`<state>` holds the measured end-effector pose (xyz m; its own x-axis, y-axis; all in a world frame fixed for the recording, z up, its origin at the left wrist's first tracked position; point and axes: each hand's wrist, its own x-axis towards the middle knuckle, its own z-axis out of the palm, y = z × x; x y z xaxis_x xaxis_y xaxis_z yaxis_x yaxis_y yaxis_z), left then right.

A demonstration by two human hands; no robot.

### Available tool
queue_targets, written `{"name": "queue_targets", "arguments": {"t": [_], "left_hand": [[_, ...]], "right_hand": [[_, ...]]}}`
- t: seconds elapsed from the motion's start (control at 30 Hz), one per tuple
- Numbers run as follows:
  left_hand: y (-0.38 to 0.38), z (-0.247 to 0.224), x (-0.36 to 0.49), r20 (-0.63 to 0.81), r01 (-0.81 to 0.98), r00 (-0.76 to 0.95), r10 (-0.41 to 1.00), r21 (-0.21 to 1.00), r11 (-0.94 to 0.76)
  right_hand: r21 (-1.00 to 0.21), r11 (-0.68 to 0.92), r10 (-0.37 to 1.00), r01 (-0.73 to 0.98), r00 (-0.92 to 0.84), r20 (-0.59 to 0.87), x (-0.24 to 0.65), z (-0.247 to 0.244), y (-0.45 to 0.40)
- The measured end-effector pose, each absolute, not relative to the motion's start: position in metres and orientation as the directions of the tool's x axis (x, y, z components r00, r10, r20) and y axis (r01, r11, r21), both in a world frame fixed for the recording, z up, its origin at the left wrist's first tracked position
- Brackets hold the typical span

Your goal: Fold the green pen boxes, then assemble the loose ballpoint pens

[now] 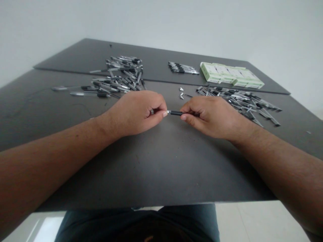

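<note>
My left hand (133, 114) and my right hand (209, 119) meet above the dark table, their fingertips pinching a slim black pen barrel (174, 113) between them. A small silver piece (152, 111) shows inside the curled fingers of my left hand. The rest of that end is hidden by my fingers. Beyond my right hand lie a few small metal pen tips (181, 93), apart from my fingers. A heap of loose pen parts (239, 104) spreads out beyond my right hand, and another heap (118, 80) lies beyond my left.
A pale green and white box (230, 75) lies at the far right of the dark table (161, 174), next to a tidy row of pens (183, 68). A seam crosses the tabletop. White walls stand behind it, and my dark trousers (136, 225) show below the near edge.
</note>
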<state>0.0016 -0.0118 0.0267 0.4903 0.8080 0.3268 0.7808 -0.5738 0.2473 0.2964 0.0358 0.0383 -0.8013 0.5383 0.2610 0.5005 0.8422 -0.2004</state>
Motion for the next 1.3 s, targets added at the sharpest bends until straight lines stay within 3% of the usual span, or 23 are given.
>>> {"name": "queue_targets", "arguments": {"t": [0.13,0.33,0.67,0.83,1.03,1.13,1.3], "left_hand": [[-0.011,0.028,0.0,0.301,0.778,0.517,0.802,0.225,-0.586],[-0.007,0.032,-0.011,0.323,0.794,0.46,0.827,0.267,-0.546],[0.028,0.026,-0.048,0.267,0.936,0.266,0.926,0.159,-0.315],[0.025,0.029,-0.048,0.208,0.98,0.187,0.96,0.027,-0.197],[0.03,0.031,-0.062,0.224,0.992,0.088,0.971,0.07,-0.106],[0.036,0.023,-0.06,0.222,0.99,0.122,0.967,0.046,-0.136],[0.034,0.015,-0.043,0.258,0.949,0.257,0.931,0.114,-0.294]], "right_hand": [[-0.223,0.855,0.514,0.468,-0.823,0.243,0.297,0.039,0.037],[-0.198,0.808,0.589,0.555,-0.765,0.26,0.3,0.038,0.04],[-0.183,0.734,0.671,0.654,-0.659,0.341,0.31,0.036,0.052],[-0.182,0.737,0.666,0.651,-0.651,0.364,0.309,0.037,0.051],[-0.186,0.682,0.715,0.707,-0.592,0.371,0.309,0.039,0.049],[-0.197,0.672,0.723,0.714,-0.574,0.385,0.31,0.038,0.05],[-0.191,0.696,0.701,0.692,-0.599,0.386,0.309,0.036,0.051]]}}
